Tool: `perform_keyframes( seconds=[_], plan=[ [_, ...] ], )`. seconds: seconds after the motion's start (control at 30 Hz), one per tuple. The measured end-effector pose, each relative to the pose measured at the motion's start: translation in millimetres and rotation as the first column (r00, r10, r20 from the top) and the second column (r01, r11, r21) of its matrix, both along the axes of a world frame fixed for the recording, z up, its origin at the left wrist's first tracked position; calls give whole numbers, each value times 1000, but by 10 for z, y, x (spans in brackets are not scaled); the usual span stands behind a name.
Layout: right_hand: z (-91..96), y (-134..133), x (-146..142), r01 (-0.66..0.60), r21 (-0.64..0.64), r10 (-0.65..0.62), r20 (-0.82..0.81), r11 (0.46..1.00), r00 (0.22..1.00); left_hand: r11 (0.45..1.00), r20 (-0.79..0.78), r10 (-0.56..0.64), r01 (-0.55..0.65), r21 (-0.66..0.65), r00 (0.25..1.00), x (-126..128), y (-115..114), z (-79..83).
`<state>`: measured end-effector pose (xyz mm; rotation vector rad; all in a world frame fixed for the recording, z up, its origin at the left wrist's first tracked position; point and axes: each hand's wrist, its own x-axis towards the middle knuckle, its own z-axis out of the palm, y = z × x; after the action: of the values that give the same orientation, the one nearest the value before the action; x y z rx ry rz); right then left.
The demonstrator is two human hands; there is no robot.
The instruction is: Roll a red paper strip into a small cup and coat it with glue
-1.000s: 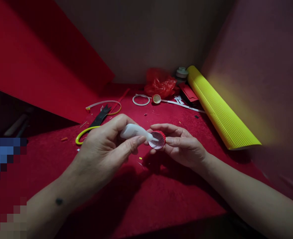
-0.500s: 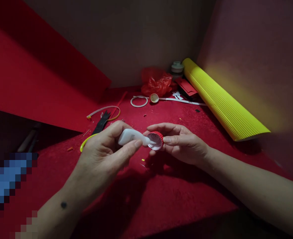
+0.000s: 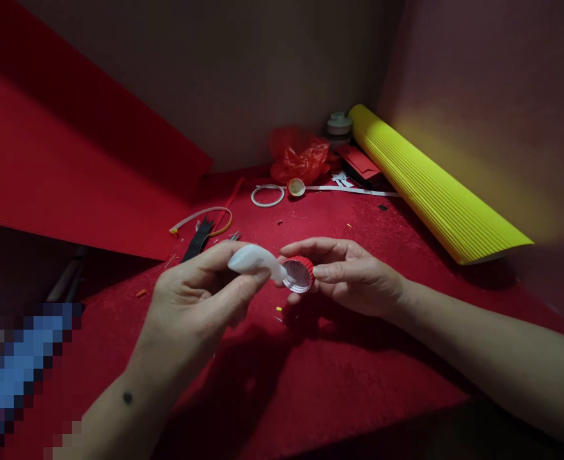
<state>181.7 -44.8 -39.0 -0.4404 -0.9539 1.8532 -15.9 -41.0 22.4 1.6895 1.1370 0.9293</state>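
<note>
My left hand is closed on a white squeeze glue bottle, tilted with its nozzle pointing right. The nozzle tip reaches into the open mouth of a small cup of red corrugated paper, whose inside looks pale and ridged. My right hand grips this cup by its right side, thumb in front and fingers behind and below. Whether the tip touches the inner wall, I cannot tell. Black-bladed scissors lie on the table beyond my left hand, which hides their handles.
A yellow corrugated roll leans at the right. At the back are a red plastic bag, a lidded jar, a white ring of strip and a small round cup. Red corrugated sheet slopes in from the left.
The glue bottle has tipped more steeply, its rear end now bent upward, while its nozzle stays in the cup. The view has shifted slightly; my right hand keeps the cup almost in place.
</note>
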Motion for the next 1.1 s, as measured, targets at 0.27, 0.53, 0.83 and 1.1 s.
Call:
perform_keyframes(
  seconds=[0.27,0.53,0.83,1.1],
  plan=[
    [-23,4,-31,-10,-31,8,-47,999,999,999,132,-24,18,48,991,45,-34,11],
    [-54,1,-45,-43,-45,41,-51,998,998,995,80,12,-20,101,997,58,-60,-27],
    [-57,-15,-57,-68,-54,66,-40,996,997,994,32,-14,11,108,999,35,-55,-53],
    [-31,-17,-68,-52,-70,47,-68,996,997,996,156,-80,71,57,985,92,-59,-48]
  ],
)
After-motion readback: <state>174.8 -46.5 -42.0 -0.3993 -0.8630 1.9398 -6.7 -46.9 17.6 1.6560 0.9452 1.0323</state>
